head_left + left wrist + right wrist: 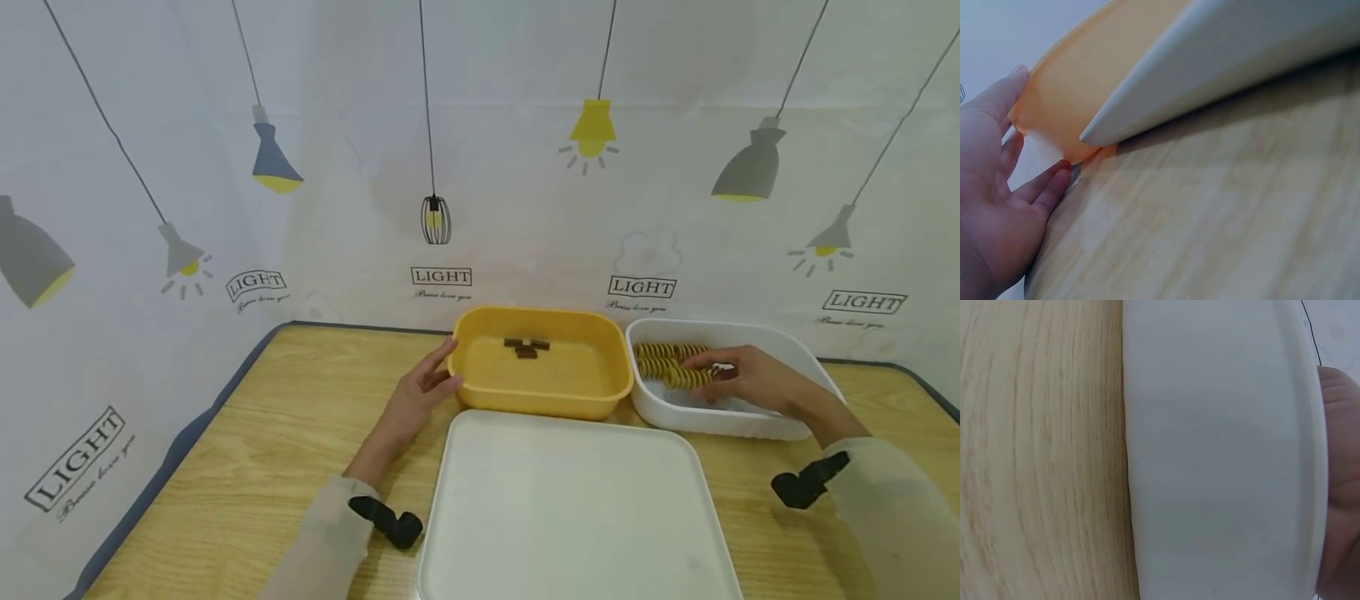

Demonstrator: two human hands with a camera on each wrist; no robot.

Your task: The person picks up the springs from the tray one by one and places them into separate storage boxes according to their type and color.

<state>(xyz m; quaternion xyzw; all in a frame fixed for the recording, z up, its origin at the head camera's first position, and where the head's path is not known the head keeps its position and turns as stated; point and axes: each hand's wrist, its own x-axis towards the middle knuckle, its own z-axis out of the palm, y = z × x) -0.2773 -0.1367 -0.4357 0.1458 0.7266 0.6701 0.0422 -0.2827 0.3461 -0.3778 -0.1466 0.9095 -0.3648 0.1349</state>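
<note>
My left hand (408,404) rests against the left end of a yellow plastic bin (540,402), its fairly straight fingertips on the rim and side wall. The left wrist view shows the fingers (1054,181) touching the bin's outer wall. Inside lie several small dark coil springs (527,353). My right hand (757,383) reaches over the near rim of a white bin (738,421). Thumb and fingers pinch the right end of a yellow coil spring (686,377), among several more yellow springs (654,350). In the right wrist view the bin's wall hides the right fingertips.
A white rectangular tray (577,508) lies on the wooden table (300,417) in front of the yellow bin. The two bins stand side by side at the back, close to a curtain (517,167) printed with lamps. Both wrists carry black camera mounts.
</note>
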